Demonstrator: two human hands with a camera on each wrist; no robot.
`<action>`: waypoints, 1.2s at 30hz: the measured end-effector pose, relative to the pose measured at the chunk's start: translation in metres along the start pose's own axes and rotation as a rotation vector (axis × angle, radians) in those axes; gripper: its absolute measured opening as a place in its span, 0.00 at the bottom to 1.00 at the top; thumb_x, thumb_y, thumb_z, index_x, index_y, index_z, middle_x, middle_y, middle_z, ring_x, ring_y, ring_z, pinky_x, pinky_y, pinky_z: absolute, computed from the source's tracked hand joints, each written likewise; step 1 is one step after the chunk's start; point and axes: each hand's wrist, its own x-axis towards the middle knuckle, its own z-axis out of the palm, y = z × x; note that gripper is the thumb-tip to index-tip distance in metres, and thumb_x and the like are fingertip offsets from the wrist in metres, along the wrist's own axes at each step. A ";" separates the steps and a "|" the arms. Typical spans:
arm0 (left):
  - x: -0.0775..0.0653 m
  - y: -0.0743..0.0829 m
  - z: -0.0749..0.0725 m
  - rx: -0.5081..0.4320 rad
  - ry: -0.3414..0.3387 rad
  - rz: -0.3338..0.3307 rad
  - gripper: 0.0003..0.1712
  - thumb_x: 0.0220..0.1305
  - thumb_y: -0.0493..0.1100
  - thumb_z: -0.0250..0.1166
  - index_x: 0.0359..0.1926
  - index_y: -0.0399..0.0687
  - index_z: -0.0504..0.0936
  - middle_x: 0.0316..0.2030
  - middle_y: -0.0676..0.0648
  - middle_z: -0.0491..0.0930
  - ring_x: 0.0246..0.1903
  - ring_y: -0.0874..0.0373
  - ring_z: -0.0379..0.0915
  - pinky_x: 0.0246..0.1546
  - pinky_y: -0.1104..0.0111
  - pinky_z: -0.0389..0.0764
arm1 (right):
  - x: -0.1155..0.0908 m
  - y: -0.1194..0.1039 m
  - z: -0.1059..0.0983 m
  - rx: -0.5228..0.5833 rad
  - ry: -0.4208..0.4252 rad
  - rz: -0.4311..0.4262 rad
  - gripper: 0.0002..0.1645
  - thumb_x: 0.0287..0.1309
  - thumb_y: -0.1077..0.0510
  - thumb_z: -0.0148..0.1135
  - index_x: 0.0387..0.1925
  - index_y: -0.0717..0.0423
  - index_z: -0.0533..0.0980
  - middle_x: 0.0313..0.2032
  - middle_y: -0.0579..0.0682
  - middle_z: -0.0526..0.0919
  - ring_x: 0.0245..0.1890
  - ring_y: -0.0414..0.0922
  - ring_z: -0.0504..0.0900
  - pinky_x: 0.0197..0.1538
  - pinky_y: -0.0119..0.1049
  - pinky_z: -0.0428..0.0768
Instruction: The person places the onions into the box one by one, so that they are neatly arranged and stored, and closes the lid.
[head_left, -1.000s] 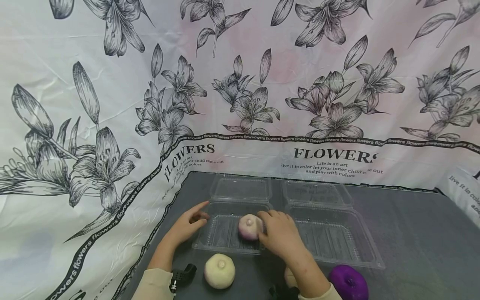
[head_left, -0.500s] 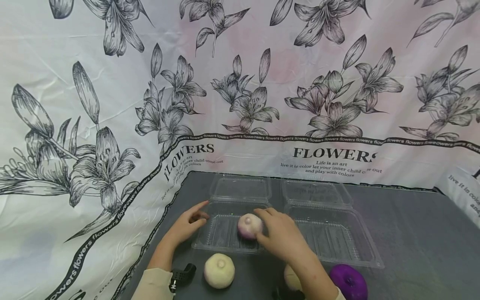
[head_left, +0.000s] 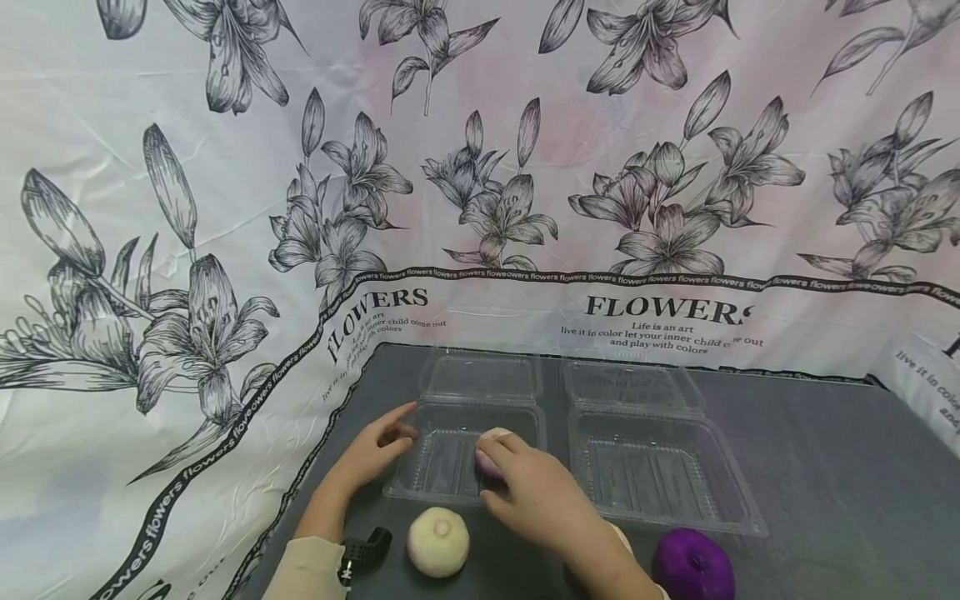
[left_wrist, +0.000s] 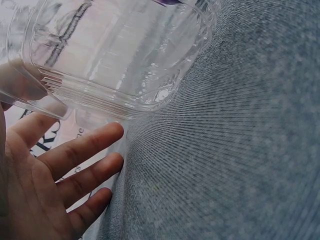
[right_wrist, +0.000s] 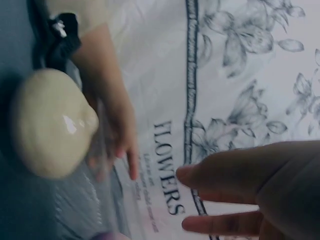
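A white-and-purple round, onion-like vegetable (head_left: pixel 489 464) sits in the left clear plastic container (head_left: pixel 442 462), partly covered by my right hand (head_left: pixel 536 492). That hand's fingers reach over it; in the right wrist view its fingers (right_wrist: pixel 225 175) are extended with nothing between them. My left hand (head_left: pixel 378 446) rests at the container's left rim. The left wrist view shows its fingers (left_wrist: pixel 80 150) spread and fairly straight, with the thumb seen through clear plastic. In front of the container is a cream round vegetable (head_left: pixel 438 542) with a small nub.
A second clear container (head_left: pixel 738 492), its lid folded back, stands to the right. Near the front lies a deep purple round vegetable (head_left: pixel 693 564). Something pale is mostly hidden behind my right forearm. The grey tabletop (head_left: pixel 840 467) meets a flower-printed curtain (head_left: pixel 510 308).
My right hand has gone from the vegetable's right side to above its front, moving left and toward me. The vegetable stays in the container. My left hand has not visibly moved.
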 end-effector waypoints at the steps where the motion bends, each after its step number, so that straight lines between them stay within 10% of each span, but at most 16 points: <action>1: 0.000 -0.001 0.000 0.001 0.000 0.003 0.35 0.75 0.41 0.61 0.79 0.52 0.62 0.52 0.43 0.83 0.49 0.50 0.79 0.51 0.53 0.77 | 0.000 -0.002 0.002 0.006 -0.018 -0.008 0.33 0.58 0.53 0.75 0.63 0.58 0.77 0.59 0.55 0.81 0.50 0.52 0.86 0.49 0.46 0.84; 15: -0.001 -0.001 -0.001 -0.025 -0.013 0.024 0.35 0.75 0.41 0.61 0.79 0.51 0.62 0.53 0.41 0.83 0.49 0.50 0.79 0.50 0.55 0.78 | -0.001 -0.027 0.037 0.062 -0.150 -0.139 0.30 0.59 0.50 0.74 0.62 0.52 0.79 0.54 0.44 0.81 0.47 0.36 0.82 0.45 0.29 0.81; 29: -0.001 -0.005 -0.001 -0.018 -0.024 0.046 0.35 0.76 0.43 0.60 0.79 0.48 0.61 0.54 0.38 0.82 0.51 0.47 0.78 0.51 0.52 0.77 | -0.002 -0.036 0.062 -0.027 -0.101 -0.330 0.31 0.49 0.57 0.79 0.57 0.53 0.81 0.49 0.42 0.81 0.49 0.37 0.79 0.52 0.30 0.78; 36: 0.000 -0.002 -0.002 -0.019 -0.019 0.019 0.35 0.76 0.43 0.60 0.79 0.53 0.61 0.54 0.43 0.82 0.50 0.50 0.78 0.50 0.54 0.77 | -0.001 -0.038 0.069 0.009 -0.159 -0.269 0.28 0.50 0.61 0.79 0.55 0.58 0.82 0.52 0.46 0.80 0.52 0.40 0.78 0.55 0.31 0.78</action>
